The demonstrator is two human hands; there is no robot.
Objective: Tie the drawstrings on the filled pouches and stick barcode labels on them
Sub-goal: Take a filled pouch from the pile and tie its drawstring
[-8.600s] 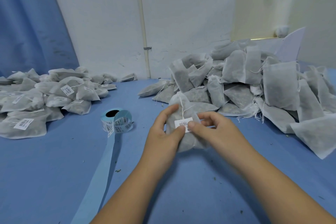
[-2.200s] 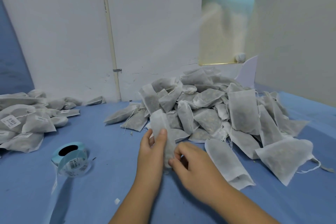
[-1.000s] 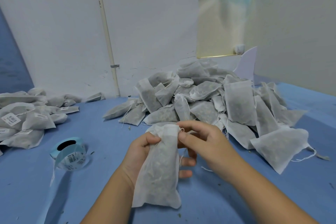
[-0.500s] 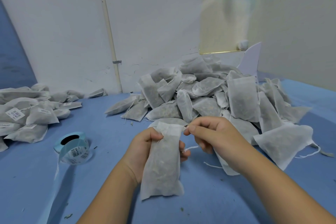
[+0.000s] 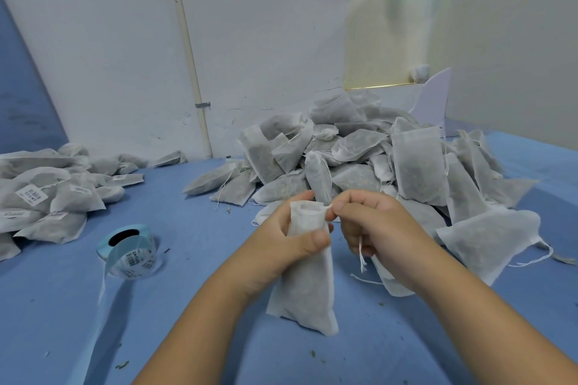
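Held pouch: a white filled pouch (image 5: 305,272) stands nearly upright at the centre front, its bottom edge resting on the blue table (image 5: 200,306), its open top turned up between the two hands.
Left hand: the left hand (image 5: 281,247) is wrapped around the upper part of the pouch, thumb pressed across the front, fingers behind.
Right hand: the right hand (image 5: 375,228) sits just right of the pouch mouth, thumb and forefinger pressed together on the drawstring where it leaves the top corner; the other fingers are curled in.
Drawstring: the thin white drawstring (image 5: 362,255) runs from the pouch's top right corner into the pinch, and its loose end hangs down from under the right palm with a frayed tip.
Unlabelled pile: a heap of filled pouches (image 5: 375,162) lies behind and to the right of the hands, against the wall, many with loose strings trailing; one large pouch (image 5: 488,244) lies at the near right edge of the heap, just beside the right forearm.
Labelled pile: a second group of pouches (image 5: 47,197) lies at the far left of the table, several showing white barcode labels.
Label roll: a roll of barcode labels (image 5: 129,251) on light blue backing lies on the table to the left of the left hand, well apart from it, with a strip of backing running toward the near edge.
Table surface: small green flecks are scattered on the blue cover.
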